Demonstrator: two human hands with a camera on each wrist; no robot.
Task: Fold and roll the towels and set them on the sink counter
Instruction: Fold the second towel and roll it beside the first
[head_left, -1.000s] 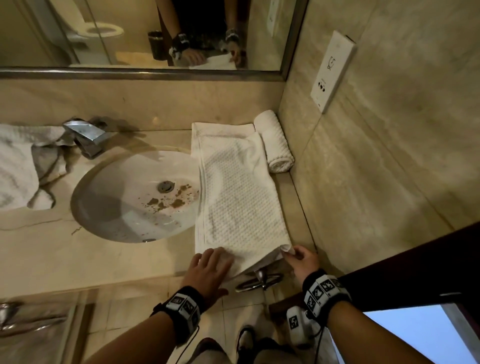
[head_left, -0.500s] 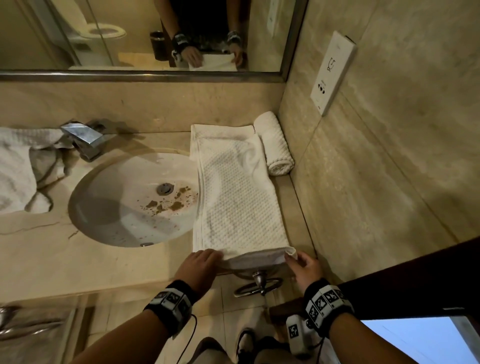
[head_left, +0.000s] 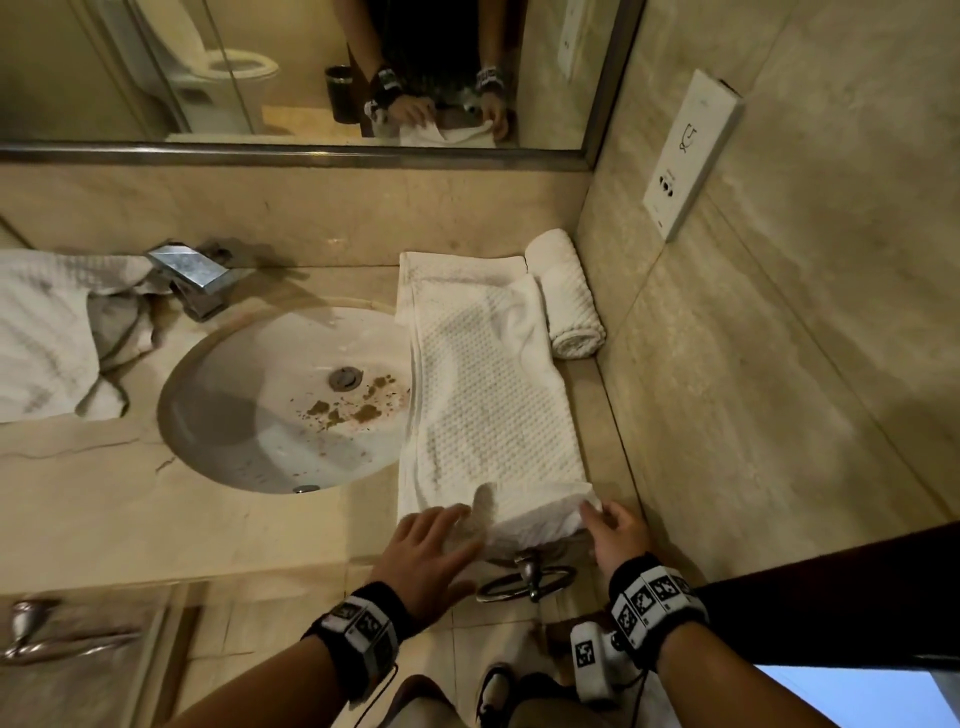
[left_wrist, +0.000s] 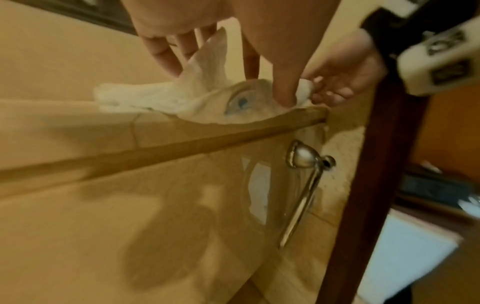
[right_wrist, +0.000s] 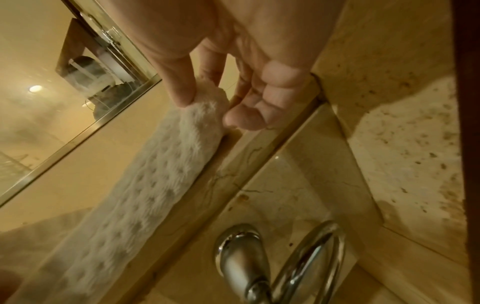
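Observation:
A long folded white towel lies on the counter right of the sink, running from the back wall to the front edge. Its near end is turned over into a short roll. My left hand rests on the roll's left part with straight, spread fingers and its thumb at the towel's edge. My right hand pinches the roll's right end between thumb and curled fingers. A finished rolled towel lies against the right wall at the back.
The basin holds brown debris, with a chrome faucet behind it. A crumpled white towel lies at the far left. A chrome towel ring hangs below the counter edge. The stone wall with a socket plate stands close on the right.
The towel's near end has been turned over and rolled a little away from the front edge. My left fingers went from curled over the edge to stretched out.

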